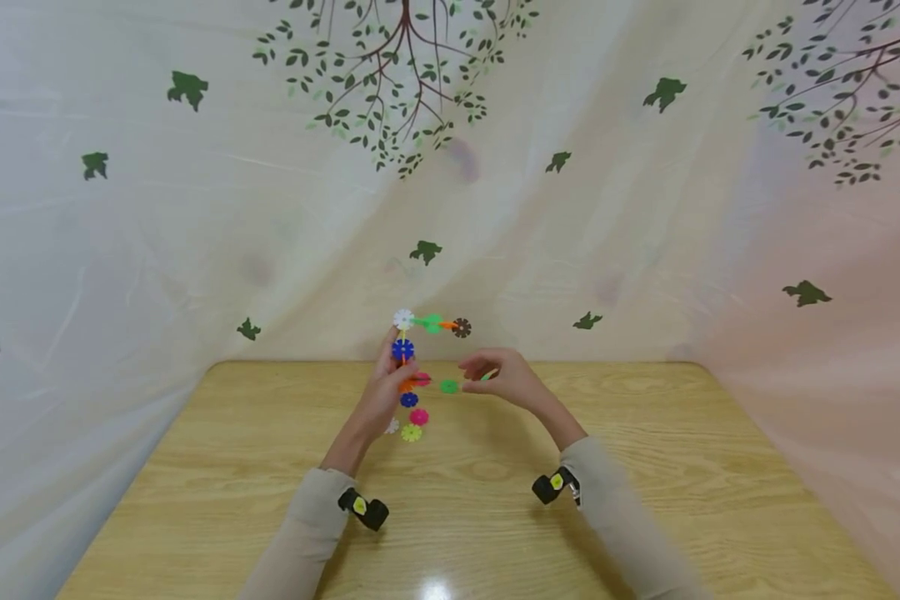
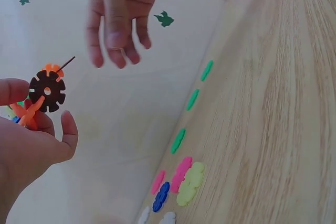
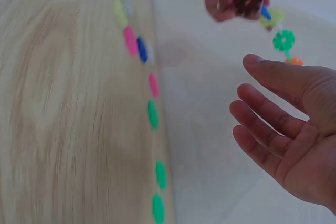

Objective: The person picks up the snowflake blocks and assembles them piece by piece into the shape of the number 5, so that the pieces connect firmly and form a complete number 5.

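My left hand (image 1: 377, 398) grips a chain of interlocking notched plastic discs above the table. Along the chain are a blue disc (image 1: 402, 349), a white disc (image 1: 403, 319), a green disc (image 1: 432, 323) and, at the end, a brown disc (image 1: 462, 327). Seen from the left wrist, a dark brown disc (image 2: 47, 97) with orange ones beside it shows at the fingers. Apart from the chain, to its right, is my right hand (image 1: 508, 380). Its fingers are relaxed and spread, and the right wrist view shows nothing in the palm (image 3: 315, 161).
Loose discs lie on the wooden table (image 1: 450, 517): several green ones (image 2: 178, 141), pink ones (image 2: 181, 174), a yellow one (image 1: 412, 432), a blue one (image 2: 161, 196) and white ones (image 2: 168, 219). A pale curtain (image 1: 495, 275) printed with leaves hangs behind the table.
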`<state>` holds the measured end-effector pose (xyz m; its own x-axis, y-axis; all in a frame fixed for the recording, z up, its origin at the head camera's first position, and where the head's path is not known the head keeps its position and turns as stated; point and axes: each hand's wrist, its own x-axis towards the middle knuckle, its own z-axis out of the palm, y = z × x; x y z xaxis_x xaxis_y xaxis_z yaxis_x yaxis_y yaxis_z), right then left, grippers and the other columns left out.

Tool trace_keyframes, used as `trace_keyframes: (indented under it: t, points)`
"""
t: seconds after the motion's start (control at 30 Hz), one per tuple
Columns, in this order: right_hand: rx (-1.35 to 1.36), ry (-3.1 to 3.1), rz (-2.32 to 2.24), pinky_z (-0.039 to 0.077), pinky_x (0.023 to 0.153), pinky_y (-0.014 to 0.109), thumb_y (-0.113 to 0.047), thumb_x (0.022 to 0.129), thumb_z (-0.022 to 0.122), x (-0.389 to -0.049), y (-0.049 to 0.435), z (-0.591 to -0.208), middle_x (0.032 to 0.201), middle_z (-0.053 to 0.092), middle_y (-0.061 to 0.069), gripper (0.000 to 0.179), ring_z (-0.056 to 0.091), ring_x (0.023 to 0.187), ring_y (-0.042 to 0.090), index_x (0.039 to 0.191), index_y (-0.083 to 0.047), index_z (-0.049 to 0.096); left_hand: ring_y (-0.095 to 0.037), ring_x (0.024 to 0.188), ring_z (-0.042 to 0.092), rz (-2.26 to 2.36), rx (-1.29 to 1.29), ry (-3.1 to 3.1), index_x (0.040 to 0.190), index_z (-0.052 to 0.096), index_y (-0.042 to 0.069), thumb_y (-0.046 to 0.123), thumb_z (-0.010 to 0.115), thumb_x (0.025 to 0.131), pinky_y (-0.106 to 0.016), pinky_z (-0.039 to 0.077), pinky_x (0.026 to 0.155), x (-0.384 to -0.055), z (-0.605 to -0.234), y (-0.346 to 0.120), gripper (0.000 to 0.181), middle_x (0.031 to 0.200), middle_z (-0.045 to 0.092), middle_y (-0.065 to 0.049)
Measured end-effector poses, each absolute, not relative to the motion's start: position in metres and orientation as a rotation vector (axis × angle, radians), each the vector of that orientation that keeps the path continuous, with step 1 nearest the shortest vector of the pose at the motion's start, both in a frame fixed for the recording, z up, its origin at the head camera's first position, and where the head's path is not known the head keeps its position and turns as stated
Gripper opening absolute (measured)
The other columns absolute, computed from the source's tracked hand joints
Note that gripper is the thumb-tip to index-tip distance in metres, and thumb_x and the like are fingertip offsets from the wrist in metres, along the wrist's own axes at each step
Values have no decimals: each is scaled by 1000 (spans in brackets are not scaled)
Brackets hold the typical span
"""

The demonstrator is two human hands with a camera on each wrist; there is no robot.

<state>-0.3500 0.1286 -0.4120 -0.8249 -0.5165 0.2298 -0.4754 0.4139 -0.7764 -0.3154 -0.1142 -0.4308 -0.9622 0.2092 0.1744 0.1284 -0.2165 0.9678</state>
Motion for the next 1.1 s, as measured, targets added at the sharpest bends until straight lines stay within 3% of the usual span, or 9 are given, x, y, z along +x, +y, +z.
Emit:
trace_keyframes:
  t: [0.07, 0.2, 0.3, 0.37, 0.47, 0.6, 0.77, 0.87, 1.1]
  points:
    - [-914, 2624, -1342, 58, 79, 30, -7, 88, 79, -356, 138, -415, 106, 72, 25, 32, 69, 92, 25, 119, -1, 73, -9, 95, 66, 2380, 420, 1936, 165, -2, 23, 11, 42, 108, -55, 12, 128, -315, -430, -116, 72, 169, 0, -21]
    - [-931, 2671, -1255, 58, 77, 30, -4, 86, 80, -371, 158, -430, 105, 70, 28, 34, 69, 89, 25, 118, 2, 72, -10, 93, 67, 2395, 442, 1928, 164, 0, 22, 10, 41, 109, -58, 10, 127, -315, -429, -117, 70, 169, -5, -20]
    - [-918, 2676, -1230, 58, 76, 29, -2, 84, 80, -379, 170, -440, 102, 69, 30, 35, 69, 87, 29, 117, 7, 70, -10, 90, 66, 2403, 443, 1919, 164, 2, 20, 10, 42, 108, -59, 11, 127, -314, -429, -117, 69, 168, 0, -22]
    - [-883, 2676, -1209, 56, 76, 28, -1, 84, 81, -383, 176, -446, 100, 68, 30, 36, 67, 86, 28, 116, 8, 70, -9, 88, 63, 2407, 438, 1915, 163, 4, 18, 8, 42, 107, -57, 13, 126, -314, -429, -116, 68, 164, 11, -21]
    - [-824, 2687, -1159, 53, 76, 28, -3, 83, 82, -388, 185, -454, 99, 68, 26, 37, 62, 83, 21, 117, 6, 71, -10, 86, 55, 2421, 423, 1903, 162, 9, 19, 5, 42, 107, -48, 24, 119, -314, -429, -114, 66, 133, 37, -13]
    - [-781, 2692, -1119, 51, 75, 30, -6, 84, 82, -395, 194, -463, 100, 67, 23, 40, 59, 85, 18, 120, 6, 70, -13, 87, 44, 2423, 436, 1893, 160, 11, 21, 2, 42, 106, -35, 33, 101, -315, -429, -111, 65, 99, 33, 0]
    - [-732, 2678, -1094, 50, 76, 31, -8, 88, 79, -400, 197, -471, 103, 66, 21, 41, 59, 90, 21, 124, 7, 68, -13, 87, 45, 2368, 458, 1908, 161, 8, 22, 4, 39, 108, -27, 39, 91, -314, -430, -110, 64, 91, 38, 2]
    - [-702, 2675, -1093, 50, 77, 31, -8, 89, 78, -402, 197, -473, 104, 66, 19, 39, 58, 91, 21, 124, 6, 68, -15, 90, 46, 2345, 467, 1928, 162, 7, 23, 6, 39, 109, -30, 39, 96, -314, -430, -110, 64, 92, 38, 2]
    - [-670, 2710, -1096, 49, 80, 30, -6, 88, 78, -403, 193, -475, 99, 69, 17, 32, 58, 89, 18, 117, 6, 72, -17, 105, 46, 2357, 422, 1962, 163, 6, 23, 6, 41, 108, -43, 28, 117, -313, -428, -110, 68, 121, 42, -2]
